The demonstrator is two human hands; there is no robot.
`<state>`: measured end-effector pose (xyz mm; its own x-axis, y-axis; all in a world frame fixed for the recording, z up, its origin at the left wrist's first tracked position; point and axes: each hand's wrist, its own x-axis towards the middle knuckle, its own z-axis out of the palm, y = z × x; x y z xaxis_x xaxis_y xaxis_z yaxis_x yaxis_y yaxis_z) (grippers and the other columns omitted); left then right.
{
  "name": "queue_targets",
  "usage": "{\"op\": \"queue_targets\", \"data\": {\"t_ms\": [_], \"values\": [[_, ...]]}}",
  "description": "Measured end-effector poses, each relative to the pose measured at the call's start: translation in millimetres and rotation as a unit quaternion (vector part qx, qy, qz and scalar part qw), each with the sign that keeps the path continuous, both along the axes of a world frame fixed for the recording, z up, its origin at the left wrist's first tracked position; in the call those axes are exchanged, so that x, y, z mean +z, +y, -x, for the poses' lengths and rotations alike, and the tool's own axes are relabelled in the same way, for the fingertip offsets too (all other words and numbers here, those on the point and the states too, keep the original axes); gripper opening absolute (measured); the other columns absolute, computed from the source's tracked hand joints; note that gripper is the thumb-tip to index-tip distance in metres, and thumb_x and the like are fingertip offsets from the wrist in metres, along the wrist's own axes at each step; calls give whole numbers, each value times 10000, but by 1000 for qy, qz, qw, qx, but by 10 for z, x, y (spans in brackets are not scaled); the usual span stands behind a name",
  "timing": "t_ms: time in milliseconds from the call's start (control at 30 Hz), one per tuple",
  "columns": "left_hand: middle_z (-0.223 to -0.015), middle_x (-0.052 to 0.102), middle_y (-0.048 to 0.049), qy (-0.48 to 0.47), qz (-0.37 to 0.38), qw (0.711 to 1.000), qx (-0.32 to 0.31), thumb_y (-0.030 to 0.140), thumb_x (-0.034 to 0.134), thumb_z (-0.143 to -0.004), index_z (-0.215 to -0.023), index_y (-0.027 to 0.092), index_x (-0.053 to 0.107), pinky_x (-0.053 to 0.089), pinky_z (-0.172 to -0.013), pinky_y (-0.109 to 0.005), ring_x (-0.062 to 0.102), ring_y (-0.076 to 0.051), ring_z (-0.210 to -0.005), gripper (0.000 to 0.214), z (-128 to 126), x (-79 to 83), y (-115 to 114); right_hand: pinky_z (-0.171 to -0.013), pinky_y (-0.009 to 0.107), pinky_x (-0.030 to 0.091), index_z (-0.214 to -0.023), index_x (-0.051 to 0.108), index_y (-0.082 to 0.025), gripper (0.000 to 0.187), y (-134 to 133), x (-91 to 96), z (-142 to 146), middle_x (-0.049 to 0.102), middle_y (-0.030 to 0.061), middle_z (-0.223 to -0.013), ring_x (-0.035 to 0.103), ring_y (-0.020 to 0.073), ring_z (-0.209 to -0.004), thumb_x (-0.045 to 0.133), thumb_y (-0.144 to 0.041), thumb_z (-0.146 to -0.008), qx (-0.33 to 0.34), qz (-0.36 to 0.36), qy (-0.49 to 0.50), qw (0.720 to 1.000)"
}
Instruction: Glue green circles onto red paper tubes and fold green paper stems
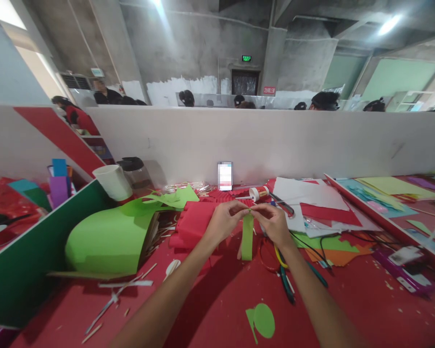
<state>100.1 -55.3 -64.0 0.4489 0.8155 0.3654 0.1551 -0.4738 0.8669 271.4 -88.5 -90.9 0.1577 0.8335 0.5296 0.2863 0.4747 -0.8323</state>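
Both my hands meet in front of me over the red table (210, 314). My left hand (227, 218) pinches the top end of a light green paper strip (247, 239). From the other side, my right hand (273, 220) pinches that same top end, its fingertips almost touching the left ones. The strip hangs straight down between the hands. What exactly lies between the fingertips is too small to make out. Red folded paper (194, 224) sits just left of my left hand. Below on the table lies a green paper oval (264, 320) beside a thin green scrap.
A large curled green sheet (108, 241) and a white cup (113, 182) stand left. Pliers (287, 285) lie under my right forearm. A phone (225, 176) leans against the white partition (188, 140). White sheets (308, 195) lie right, near a purple device (402, 270).
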Motion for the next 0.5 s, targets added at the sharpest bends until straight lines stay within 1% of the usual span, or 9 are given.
{"op": "queue_targets", "data": {"t_ms": [300,500], "values": [[-800,719,-37,8,-7,1000,10,353,585,-851,-872,173,707,470,-620,-239,615,-144,-674,218,6,2,-16,-756,334,540,-821,745,-203,146,-14,24,20,746,52,-835,682,221,-793,721,-335,-763,5,9,10,1000],[-820,721,-31,33,-24,999,26,334,568,-857,-867,177,697,477,-651,-240,628,-153,-714,204,10,13,-29,-743,328,542,-862,722,-187,206,0,13,25,737,66,-873,680,223,-807,704,-370,-771,21,36,10,999]]}}
